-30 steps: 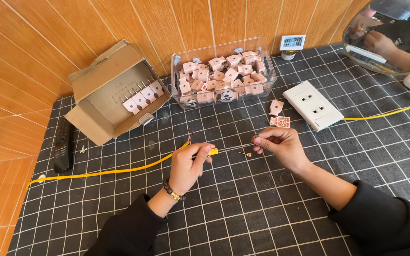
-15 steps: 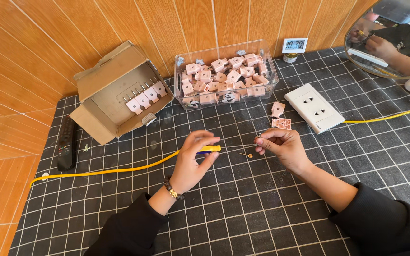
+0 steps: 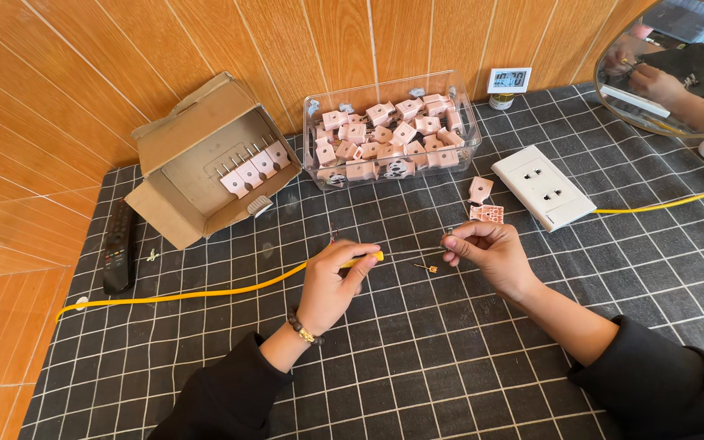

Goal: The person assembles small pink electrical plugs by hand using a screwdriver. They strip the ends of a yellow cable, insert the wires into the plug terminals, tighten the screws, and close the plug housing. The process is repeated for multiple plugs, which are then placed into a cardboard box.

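My left hand (image 3: 334, 283) pinches the end of a yellow cable (image 3: 205, 291) that trails off to the left across the checked cloth. A thin bare wire runs from the cable's tip toward my right hand (image 3: 486, 254), whose fingers are closed on the wire's end. A small screw-like metal piece (image 3: 427, 267) lies on the cloth between the two hands. Two pink plug parts (image 3: 482, 200) rest just beyond my right hand.
A clear plastic box (image 3: 459, 106) of pink plug parts stands at the back. An open cardboard box (image 3: 197, 151) with several plugs lies to its left, a black remote (image 3: 118, 247) beside it. A white socket plate (image 3: 543, 187), a round mirror (image 3: 678, 69) and a small display (image 3: 508, 80) sit at right.
My left hand has slid the yellow cable's end a little to the right and up, closer to my right hand. My right hand has stayed almost in place.
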